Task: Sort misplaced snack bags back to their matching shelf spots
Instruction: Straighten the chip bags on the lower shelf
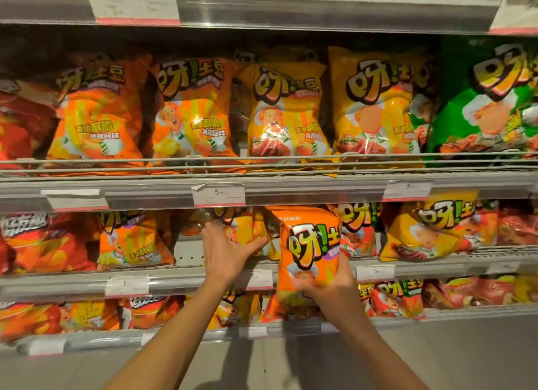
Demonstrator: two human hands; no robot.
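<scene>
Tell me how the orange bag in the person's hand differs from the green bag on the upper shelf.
The orange bag is held in front of the shelves by the right hand; the green bag stands on its shelf, untouched. The orange bag shows whole, while the green bag is cut off by the picture's right edge. Both carry the same big yellow logo and a cartoon chef.

Price tags (pink-edged) along shelf rails

Glossy foil bag, metal shelf rail
</scene>
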